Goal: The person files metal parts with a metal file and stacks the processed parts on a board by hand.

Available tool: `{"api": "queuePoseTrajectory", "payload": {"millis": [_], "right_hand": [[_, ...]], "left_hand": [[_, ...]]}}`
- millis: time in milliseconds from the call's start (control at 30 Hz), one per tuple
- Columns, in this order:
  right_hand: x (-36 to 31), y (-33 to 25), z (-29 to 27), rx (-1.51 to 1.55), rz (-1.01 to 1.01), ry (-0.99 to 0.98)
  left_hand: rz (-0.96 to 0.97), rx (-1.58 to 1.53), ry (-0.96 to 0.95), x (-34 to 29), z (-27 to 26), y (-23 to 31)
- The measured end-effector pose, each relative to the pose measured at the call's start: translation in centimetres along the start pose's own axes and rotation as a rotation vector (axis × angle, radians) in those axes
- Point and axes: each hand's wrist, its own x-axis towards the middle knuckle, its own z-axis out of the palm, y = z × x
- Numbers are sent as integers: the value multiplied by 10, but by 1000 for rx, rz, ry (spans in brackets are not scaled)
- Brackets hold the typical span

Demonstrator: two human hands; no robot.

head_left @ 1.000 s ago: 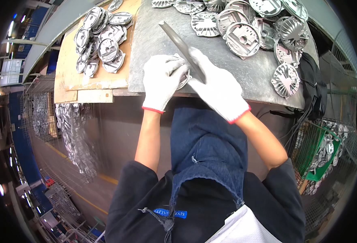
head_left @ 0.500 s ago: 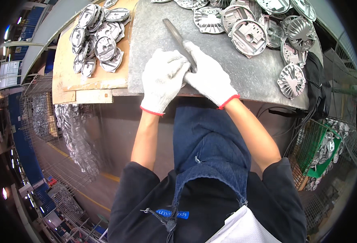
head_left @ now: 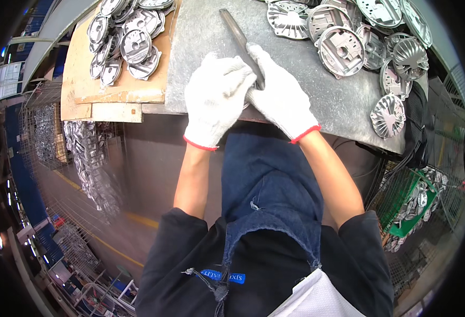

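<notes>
My right hand [head_left: 284,94], in a white knit glove with a red cuff, is closed around a long, flat, dark metal file [head_left: 236,36]. The file slants away to the far left over the grey bench top [head_left: 190,31]. My left hand [head_left: 215,100], gloved the same way, is closed with its fingers curled, right against the right hand and the file's near end. Between and below the hands a sliver of a shiny metal part [head_left: 247,106] shows at the bench's near edge. The gloves hide most of it.
Round silver castings [head_left: 342,52], some finned, lie heaped on the bench at the far right. More castings [head_left: 136,46] are piled on a wooden board [head_left: 121,95] at the left. A green crate [head_left: 413,206] of metal parts stands low at the right, wire cages [head_left: 45,132] at the left.
The whole view has shifted and turned slightly. Both hands and the file appear a little farther up and to the right, still together in much the same grip.
</notes>
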Motion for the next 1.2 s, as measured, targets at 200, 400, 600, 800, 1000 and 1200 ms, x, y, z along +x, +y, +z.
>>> {"api": "queuePoseTrajectory", "payload": {"millis": [200, 400, 600, 800, 1000, 1200], "right_hand": [[-1, 11, 9, 25, -35, 43], [-2, 9, 7, 23, -48, 36], [-3, 2, 1, 57, 48, -50], [-4, 15, -1, 126, -82, -10], [-5, 18, 0, 119, -122, 63], [-14, 13, 0, 152, -111, 89]], "left_hand": [[-7, 47, -33, 5, -2, 7], [19, -180, 243, 50, -52, 20], [-157, 117, -70, 46, -63, -9], [-656, -455, -394, 3, -42, -35], [-649, -492, -234, 4, -75, -37], [-752, -990, 449, 77, -152, -145]]}}
